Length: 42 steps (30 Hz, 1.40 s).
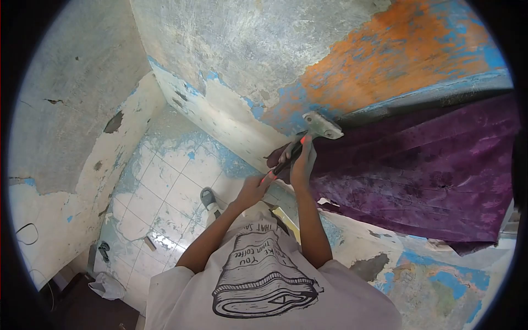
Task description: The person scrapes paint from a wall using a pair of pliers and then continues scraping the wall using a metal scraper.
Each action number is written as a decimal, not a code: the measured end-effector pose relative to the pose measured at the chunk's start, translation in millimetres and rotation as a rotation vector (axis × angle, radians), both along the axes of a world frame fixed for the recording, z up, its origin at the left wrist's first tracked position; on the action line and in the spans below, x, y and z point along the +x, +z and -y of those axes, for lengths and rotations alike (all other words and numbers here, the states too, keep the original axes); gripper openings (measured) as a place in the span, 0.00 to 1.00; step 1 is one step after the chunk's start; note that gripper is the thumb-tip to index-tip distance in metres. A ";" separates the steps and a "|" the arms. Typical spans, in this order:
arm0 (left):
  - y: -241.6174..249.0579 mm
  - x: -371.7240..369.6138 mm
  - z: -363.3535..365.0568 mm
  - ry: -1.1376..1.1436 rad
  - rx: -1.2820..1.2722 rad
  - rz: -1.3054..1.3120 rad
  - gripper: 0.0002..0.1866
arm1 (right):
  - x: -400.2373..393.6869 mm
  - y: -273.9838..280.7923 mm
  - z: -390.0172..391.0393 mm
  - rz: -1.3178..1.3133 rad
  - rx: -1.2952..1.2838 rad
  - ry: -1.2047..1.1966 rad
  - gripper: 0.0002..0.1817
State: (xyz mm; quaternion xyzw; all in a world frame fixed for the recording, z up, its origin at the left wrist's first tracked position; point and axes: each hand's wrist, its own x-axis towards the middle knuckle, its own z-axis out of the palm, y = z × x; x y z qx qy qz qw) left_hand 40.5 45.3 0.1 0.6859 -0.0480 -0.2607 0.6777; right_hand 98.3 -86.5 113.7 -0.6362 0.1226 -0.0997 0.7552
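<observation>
Overhead, both hands gripped a long-handled metal scraper with a black and red grip [308, 140]. The right hand [303, 165] was wrapped around the handle higher up, fingers closed on it just below the flat grey blade. The left hand [254, 190] clasped the lower red end of the handle. The blade pressed flat against a peeling wall of blue, orange and grey paint [352, 71], right at the upper edge of a purple patterned cloth [429, 165] hanging beside it. Below, a white tiled floor streaked with blue dust [165, 192] showed a grey shoe [209, 197] near the person's white printed T-shirt [264, 280].
</observation>
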 end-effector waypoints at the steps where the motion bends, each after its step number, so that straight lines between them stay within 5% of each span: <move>1: 9.8 5.1 0.5 0.022 0.015 0.084 0.30 | 2.6 7.3 0.7 0.005 0.009 0.004 0.24; 9: -15.4 17.4 29.9 0.194 0.300 0.217 0.29 | 33.8 -16.8 35.8 0.022 0.042 0.037 0.25; 17: 9.3 2.3 75.9 0.392 0.273 0.166 0.32 | 47.4 0.7 53.6 -0.072 0.154 0.132 0.26; 24: -31.7 5.2 54.1 0.330 0.377 0.201 0.32 | 55.0 -30.5 33.4 -0.057 0.131 -0.058 0.23; 28: 1.7 23.2 44.1 0.292 0.309 0.255 0.31 | 63.8 -0.3 25.7 -0.035 0.087 -0.120 0.22; 42: -8.1 22.2 18.3 0.260 0.444 0.294 0.28 | 67.5 -25.9 8.1 -0.042 0.213 -0.150 0.29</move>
